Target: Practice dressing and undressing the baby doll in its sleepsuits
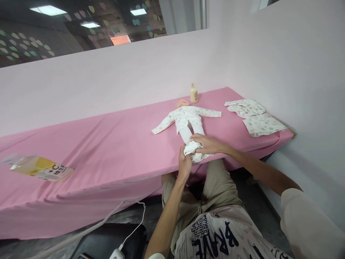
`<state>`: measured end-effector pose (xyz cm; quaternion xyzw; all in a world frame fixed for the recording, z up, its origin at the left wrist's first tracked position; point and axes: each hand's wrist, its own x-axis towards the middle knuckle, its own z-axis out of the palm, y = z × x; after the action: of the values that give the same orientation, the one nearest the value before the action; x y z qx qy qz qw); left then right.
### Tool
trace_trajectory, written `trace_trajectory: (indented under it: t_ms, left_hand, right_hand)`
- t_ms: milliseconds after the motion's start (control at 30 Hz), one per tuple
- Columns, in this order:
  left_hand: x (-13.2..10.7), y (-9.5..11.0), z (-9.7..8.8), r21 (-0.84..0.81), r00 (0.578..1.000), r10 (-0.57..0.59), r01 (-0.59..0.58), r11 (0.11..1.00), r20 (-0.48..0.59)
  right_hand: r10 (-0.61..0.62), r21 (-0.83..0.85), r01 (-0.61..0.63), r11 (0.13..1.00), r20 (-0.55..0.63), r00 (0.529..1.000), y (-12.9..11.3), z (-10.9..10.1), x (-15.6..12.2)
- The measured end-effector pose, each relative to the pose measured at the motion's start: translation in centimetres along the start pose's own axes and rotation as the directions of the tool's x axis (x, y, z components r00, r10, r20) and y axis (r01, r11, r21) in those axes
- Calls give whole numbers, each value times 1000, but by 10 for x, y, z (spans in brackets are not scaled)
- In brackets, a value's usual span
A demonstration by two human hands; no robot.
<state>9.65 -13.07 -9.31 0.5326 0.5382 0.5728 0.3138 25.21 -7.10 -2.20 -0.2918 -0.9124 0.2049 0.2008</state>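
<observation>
A baby doll [182, 103] lies on its back on the pink-covered table, its legs towards me. It wears a white patterned long-sleeved top [185, 115], with both sleeves spread out sideways. At the doll's feet a bunched white baby garment [193, 147] is held between my two hands; its exact kind is hard to make out. My left hand [184, 162] is closed on the garment's left side. From the right, my right hand [206, 144] grips it beside the doll's lower legs [185, 135], fingers bent over the cloth. The doll's feet are hidden.
The pink cloth [107, 144] covers the long table. A lotion bottle [194, 94] stands by the wall. Patterned baby clothes [264, 125] lie at the right end. A drink bottle [40, 168] lies at the left. A white cable [107, 216] hangs in front.
</observation>
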Motion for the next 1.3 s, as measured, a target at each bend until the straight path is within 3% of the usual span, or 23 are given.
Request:
trace_trajectory:
  t_ms: [167, 433, 567, 767, 933, 1067, 1200, 1300]
  left_hand:
    - [10, -4, -1, 45, 999, 33, -31, 999, -38]
    - [16, -12, -1, 40, 992, 84, -81, 996, -95]
    - [18, -13, -5, 14, 997, 70, -70, 997, -15]
    - [29, -13, -29, 199, 961, 209, -244, 949, 179]
    - [32, -12, -51, 135, 965, 126, -160, 978, 231]
    - [32, -10, -52, 243, 955, 229, -272, 931, 191]
    - [32, 0, -39, 368, 897, 413, -441, 819, 155]
    - [37, 7, -29, 340, 890, 407, -456, 823, 208]
  right_hand:
    - [78, 168, -69, 983, -48, 996, -1, -2, 1]
    - [203, 202, -160, 966, -215, 955, 6, 16, 7]
    - [130, 250, -80, 965, -192, 973, 17, 15, 6]
    - [114, 250, -110, 962, 0, 993, 24, -2, 0]
    - [106, 144, -108, 984, 17, 994, 24, -17, -10]
    - [87, 111, -80, 991, -61, 994, 31, -19, -13]
    - [156, 131, -132, 982, -194, 969, 33, -17, -6]
    - [179, 153, -142, 978, -266, 947, 31, -16, 3]
